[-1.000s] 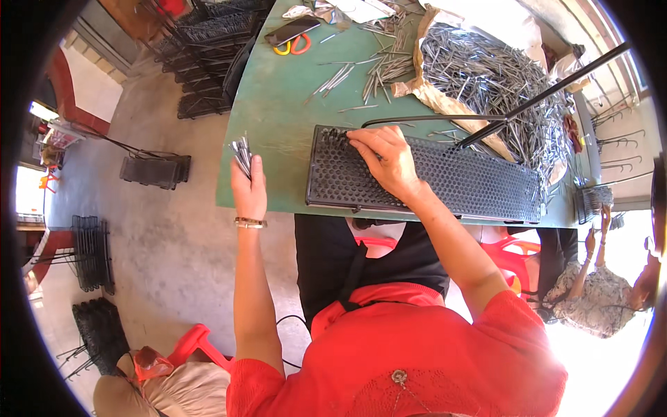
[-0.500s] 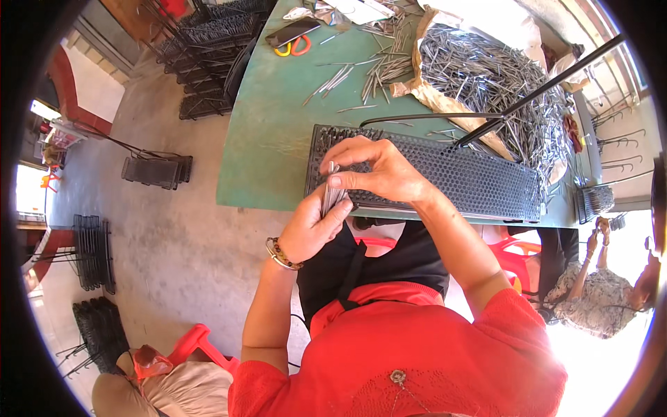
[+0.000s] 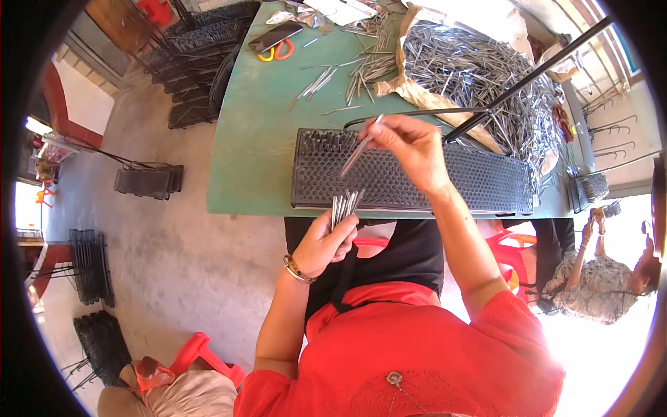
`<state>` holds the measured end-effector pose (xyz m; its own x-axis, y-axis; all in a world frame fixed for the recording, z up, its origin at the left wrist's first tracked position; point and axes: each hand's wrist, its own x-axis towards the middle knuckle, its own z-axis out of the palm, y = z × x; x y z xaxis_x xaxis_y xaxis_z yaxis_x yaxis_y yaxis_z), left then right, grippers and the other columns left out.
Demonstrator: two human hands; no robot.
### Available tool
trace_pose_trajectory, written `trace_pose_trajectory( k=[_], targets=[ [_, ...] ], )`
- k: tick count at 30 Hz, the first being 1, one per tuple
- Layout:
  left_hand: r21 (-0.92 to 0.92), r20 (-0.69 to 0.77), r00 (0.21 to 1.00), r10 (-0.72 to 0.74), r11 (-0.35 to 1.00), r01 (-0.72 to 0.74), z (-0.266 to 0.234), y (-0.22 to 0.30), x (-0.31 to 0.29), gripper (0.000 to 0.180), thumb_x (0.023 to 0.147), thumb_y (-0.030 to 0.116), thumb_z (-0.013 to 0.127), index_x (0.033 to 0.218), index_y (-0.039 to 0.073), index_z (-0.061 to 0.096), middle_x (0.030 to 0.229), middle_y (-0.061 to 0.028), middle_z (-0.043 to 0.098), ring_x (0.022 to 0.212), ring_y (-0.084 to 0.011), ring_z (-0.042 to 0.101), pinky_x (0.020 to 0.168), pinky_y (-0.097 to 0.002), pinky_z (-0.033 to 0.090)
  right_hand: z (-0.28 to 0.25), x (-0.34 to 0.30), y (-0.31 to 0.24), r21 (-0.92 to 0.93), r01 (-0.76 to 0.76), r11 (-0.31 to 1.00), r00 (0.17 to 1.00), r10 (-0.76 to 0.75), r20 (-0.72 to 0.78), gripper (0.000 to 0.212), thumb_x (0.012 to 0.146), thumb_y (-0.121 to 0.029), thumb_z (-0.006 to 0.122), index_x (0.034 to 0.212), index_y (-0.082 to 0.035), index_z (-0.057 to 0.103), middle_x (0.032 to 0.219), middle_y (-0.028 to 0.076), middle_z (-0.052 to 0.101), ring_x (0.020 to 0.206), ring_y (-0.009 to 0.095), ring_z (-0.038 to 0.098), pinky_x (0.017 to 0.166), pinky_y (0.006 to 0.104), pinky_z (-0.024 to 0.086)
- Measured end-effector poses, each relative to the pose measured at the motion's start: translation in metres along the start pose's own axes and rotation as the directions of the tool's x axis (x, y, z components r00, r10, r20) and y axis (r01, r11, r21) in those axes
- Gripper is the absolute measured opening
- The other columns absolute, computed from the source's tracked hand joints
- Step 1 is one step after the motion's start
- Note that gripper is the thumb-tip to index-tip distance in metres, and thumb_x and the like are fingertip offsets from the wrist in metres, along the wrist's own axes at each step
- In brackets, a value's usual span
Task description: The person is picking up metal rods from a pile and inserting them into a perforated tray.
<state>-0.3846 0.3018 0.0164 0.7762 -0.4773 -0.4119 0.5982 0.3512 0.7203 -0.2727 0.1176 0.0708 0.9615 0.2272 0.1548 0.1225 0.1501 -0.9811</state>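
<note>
"What's in each grip?"

"My left grip (image 3: 325, 244) is closed round a bundle of thin silvery metal rods (image 3: 341, 210), tips fanned upward, probably for easy picking. My right grip (image 3: 415, 149) pinches pale, slender metal lengths (image 3: 355, 154) (how many, I can't tell)."

"Where are they?"

"The pinched lengths slant down from my right fingertips, over the black, perforated rectangular rack (image 3: 445, 182); the bundle pokes up past my left thumb, by the rack's near edge. It sits holes-up on the green desk (image 3: 243, 160), likely for reach."
</note>
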Motion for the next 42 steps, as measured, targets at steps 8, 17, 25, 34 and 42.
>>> trace_pose_trajectory(
  k=[8,17,25,34,42],
  targets=[
    [-0.096,-0.028,1.000,-0.005,0.995,0.002,0.007,-0.028,0.004,0.015,0.096,0.023,0.050,0.094,0.007,0.050,0.072,-0.0014,0.053,0.054,-0.0093,0.050,0.045,-0.0237,0.042,-0.006,0.003,0.025,-0.567,0.099,0.818,0.956,-0.236,-0.174,0.020,0.084,-0.009,0.068,0.099,0.003,0.067,0.086,0.006,0.070,0.077,0.007,0.061,0.071,0.0221,0.049],
    [-0.341,0.021,0.998,0.059,0.939,-0.049,0.008,-0.022,0.003,0.022,0.097,0.019,0.044,0.112,0.002,0.048,0.095,-0.0154,0.063,0.084,-0.0254,0.066,0.076,-0.0429,0.056,0.006,0.008,0.036,-0.551,0.160,0.819,0.941,-0.295,-0.166,0.018,0.084,-0.010,0.067,0.098,0.002,0.068,0.083,0.005,0.069,0.075,0.007,0.060,0.070,0.0224,0.048],
    [-0.215,-0.069,0.982,0.175,0.959,-0.185,0.004,-0.021,0.007,0.020,0.097,0.019,0.046,0.109,0.002,0.048,0.094,-0.0162,0.064,0.085,-0.0243,0.065,0.078,-0.0361,0.053,0.007,0.009,0.036,-0.643,0.183,0.744,0.913,-0.370,-0.169,0.019,0.082,-0.010,0.070,0.097,0.001,0.068,0.083,0.008,0.069,0.075,0.010,0.062,0.070,0.0241,0.049],
    [-0.177,-0.052,0.983,0.178,0.967,-0.185,0.005,-0.016,0.001,0.023,0.098,0.020,0.044,0.114,0.003,0.046,0.092,-0.0160,0.064,0.083,-0.0223,0.064,0.076,-0.0346,0.051,0.013,0.010,0.036,-0.617,0.167,0.769,0.914,-0.356,-0.196,0.020,0.081,-0.011,0.071,0.096,0.001,0.068,0.085,0.010,0.070,0.078,0.011,0.063,0.071,0.0248,0.049],
    [-0.199,-0.018,0.988,0.156,0.967,-0.156,0.005,-0.017,0.001,0.025,0.097,0.020,0.046,0.115,0.003,0.047,0.091,-0.0154,0.065,0.079,-0.0221,0.065,0.073,-0.0341,0.052,0.016,0.008,0.041,-0.675,0.229,0.701,0.908,-0.404,-0.112,0.018,0.079,-0.009,0.071,0.095,-0.001,0.068,0.084,0.011,0.069,0.076,0.018,0.065,0.070,0.0284,0.050]
  ],
)
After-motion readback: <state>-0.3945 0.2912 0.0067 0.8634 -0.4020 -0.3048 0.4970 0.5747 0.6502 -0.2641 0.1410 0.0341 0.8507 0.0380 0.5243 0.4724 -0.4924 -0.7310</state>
